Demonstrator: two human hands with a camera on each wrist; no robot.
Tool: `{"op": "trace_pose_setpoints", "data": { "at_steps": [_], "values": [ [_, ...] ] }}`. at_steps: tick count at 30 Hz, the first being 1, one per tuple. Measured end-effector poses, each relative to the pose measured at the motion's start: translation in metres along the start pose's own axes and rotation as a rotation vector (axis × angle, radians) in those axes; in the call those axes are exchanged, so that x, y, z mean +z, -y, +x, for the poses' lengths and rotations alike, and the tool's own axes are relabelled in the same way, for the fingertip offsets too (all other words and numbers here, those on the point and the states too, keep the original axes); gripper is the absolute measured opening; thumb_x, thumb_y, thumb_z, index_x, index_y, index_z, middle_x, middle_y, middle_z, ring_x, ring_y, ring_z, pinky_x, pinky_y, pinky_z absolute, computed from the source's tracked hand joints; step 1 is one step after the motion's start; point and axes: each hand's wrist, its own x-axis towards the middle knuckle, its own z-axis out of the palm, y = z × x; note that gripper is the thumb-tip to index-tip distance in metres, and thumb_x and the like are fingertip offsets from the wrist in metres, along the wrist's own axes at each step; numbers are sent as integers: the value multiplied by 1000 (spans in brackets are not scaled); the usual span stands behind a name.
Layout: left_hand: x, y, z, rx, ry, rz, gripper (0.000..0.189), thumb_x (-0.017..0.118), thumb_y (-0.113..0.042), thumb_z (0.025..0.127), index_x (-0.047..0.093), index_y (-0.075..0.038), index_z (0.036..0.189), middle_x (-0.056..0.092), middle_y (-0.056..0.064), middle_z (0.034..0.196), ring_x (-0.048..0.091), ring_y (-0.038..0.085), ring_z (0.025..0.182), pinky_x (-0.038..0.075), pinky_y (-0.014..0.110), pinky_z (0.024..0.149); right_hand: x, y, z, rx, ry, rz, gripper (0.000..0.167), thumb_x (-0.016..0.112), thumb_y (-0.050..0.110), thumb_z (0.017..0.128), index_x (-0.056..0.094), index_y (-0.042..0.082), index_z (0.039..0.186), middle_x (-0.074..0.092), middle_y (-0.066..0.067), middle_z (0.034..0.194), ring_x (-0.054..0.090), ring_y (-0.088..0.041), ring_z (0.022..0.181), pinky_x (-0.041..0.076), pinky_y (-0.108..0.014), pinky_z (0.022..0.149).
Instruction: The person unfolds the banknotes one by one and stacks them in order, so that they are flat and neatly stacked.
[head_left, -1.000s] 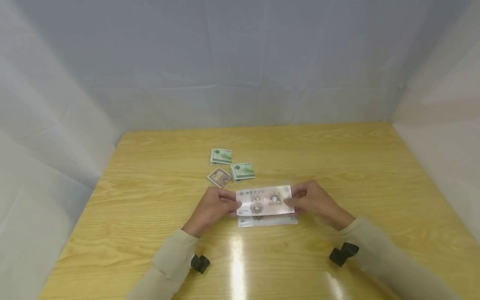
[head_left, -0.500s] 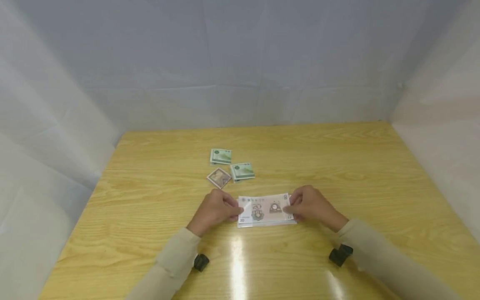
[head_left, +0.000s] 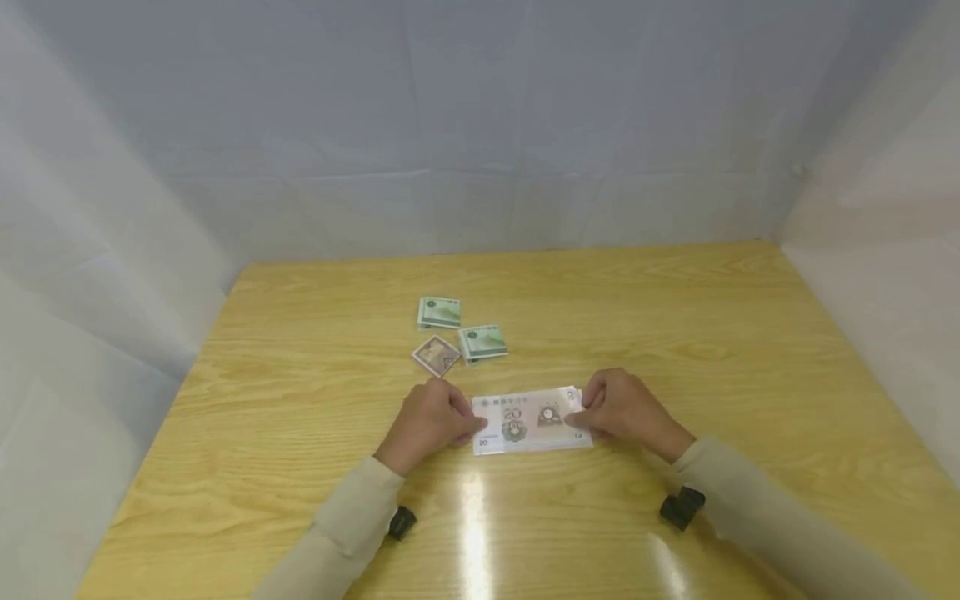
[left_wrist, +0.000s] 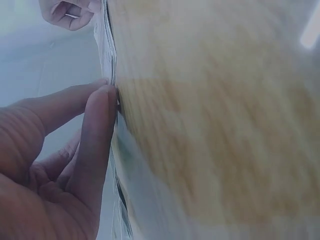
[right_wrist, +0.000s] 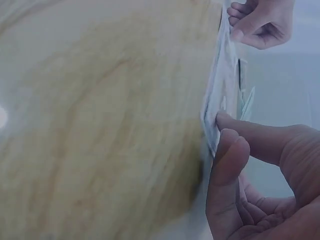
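A small stack of pinkish banknotes (head_left: 532,421) marked 20 lies flat and lengthwise close over the table in the head view, one note squared over another. My left hand (head_left: 431,421) pinches the left end between thumb and fingers. At the opposite end, my right hand (head_left: 630,412) pinches the notes the same way, thumb on top. Seen edge-on in the left wrist view, the thin note edges (left_wrist: 108,55) run between my fingertips. The right wrist view has the thumb and forefinger (right_wrist: 230,155) gripping a slightly bent edge.
Beyond my left hand lie two folded green banknotes, one farther back (head_left: 440,312) and one nearer (head_left: 483,342). Beside them is a folded brown note (head_left: 437,356), turned diagonally. The wooden table (head_left: 675,333) ends at pale cloth walls (head_left: 480,125) at the back and sides.
The upper banknotes have come down toward me onto the lower note, and their edges now line up. Both hands have shifted slightly with them, keeping hold of the ends.
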Motion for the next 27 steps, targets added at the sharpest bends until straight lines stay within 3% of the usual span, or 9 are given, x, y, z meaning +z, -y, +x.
{"op": "trace_pose_setpoints", "data": {
  "at_steps": [6, 10, 17, 22, 27],
  "values": [
    [-7, 3, -1, 9, -10, -98, 12, 81, -14, 87, 75, -4, 85, 71, 3, 72, 69, 15, 64, 63, 26, 58, -5, 12, 15, -82, -33, -89, 23, 85, 17, 83, 68, 3, 87, 65, -7, 79, 60, -17, 66, 55, -26, 55],
    [-13, 5, 4, 2, -44, -260, 8, 73, -5, 92, 75, 2, 91, 75, 8, 80, 73, 19, 72, 65, 28, 65, -8, 27, 34, -108, -19, -77, 19, 81, 16, 88, 71, 1, 95, 68, -9, 85, 64, -18, 67, 58, -28, 56],
    [-18, 6, 18, -35, -63, -552, 18, 65, -1, 97, 69, 11, 109, 73, 19, 100, 74, 25, 91, 64, 29, 81, -1, 45, 71, -92, 11, -2, 23, 76, 14, 91, 72, -2, 107, 71, -12, 95, 68, -19, 77, 61, -28, 68],
    [-18, 5, 26, -88, -84, -631, 24, 65, -2, 97, 67, 13, 116, 71, 22, 106, 74, 20, 90, 63, 26, 82, 5, 51, 94, -60, 6, 30, 25, 74, 11, 90, 72, -2, 112, 73, -11, 94, 68, -19, 78, 62, -30, 74],
    [-18, 3, 32, -97, -103, -665, 21, 64, 0, 97, 68, 13, 113, 71, 22, 104, 73, 16, 84, 63, 23, 80, 10, 59, 112, -71, -11, 32, 28, 74, 11, 90, 71, -3, 114, 74, -12, 93, 68, -19, 78, 61, -31, 78]
  ]
}}
